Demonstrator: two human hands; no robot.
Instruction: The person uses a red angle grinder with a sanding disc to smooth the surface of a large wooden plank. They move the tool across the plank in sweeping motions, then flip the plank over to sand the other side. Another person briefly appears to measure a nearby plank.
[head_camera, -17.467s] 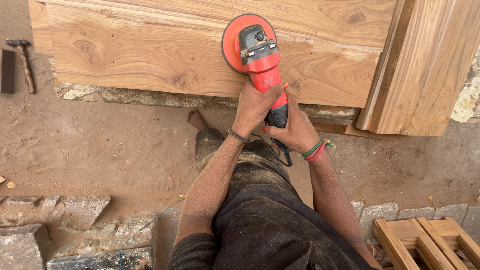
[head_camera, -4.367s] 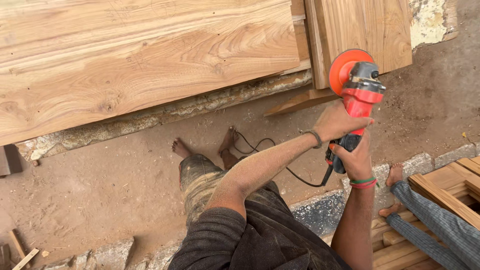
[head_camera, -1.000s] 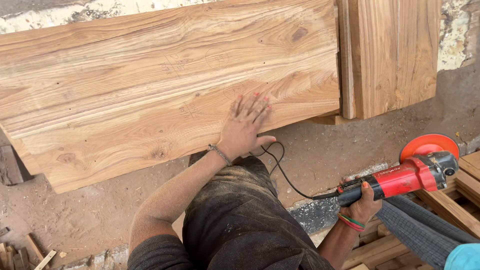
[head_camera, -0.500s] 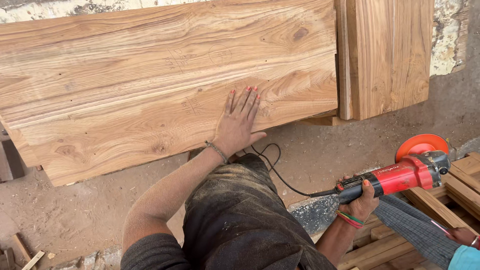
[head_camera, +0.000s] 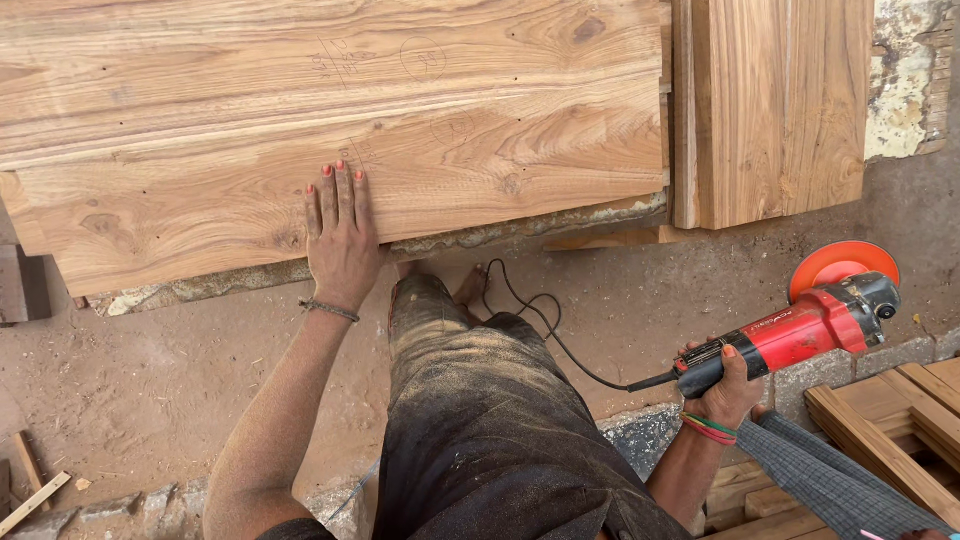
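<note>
Board: the wide plank (head_camera: 330, 130) runs left to right before me, its lower edge over bare dirt.
Sander: the red sander (head_camera: 800, 325) points right, disc outermost, above the stone curb.
Hands: my left hand (head_camera: 342, 240) lies flat and spread on the plank; my right hand (head_camera: 725, 385) is wrapped around the sander's handle.

smooth grained wood plank (head_camera: 450, 150) — glossy red plastic sander (head_camera: 800, 325)

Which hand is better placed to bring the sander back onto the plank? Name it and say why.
Right. The right hand already grips the red sander by its handle, held off to the side. The left hand lies flat on the wooden plank, holding no tool.
</note>
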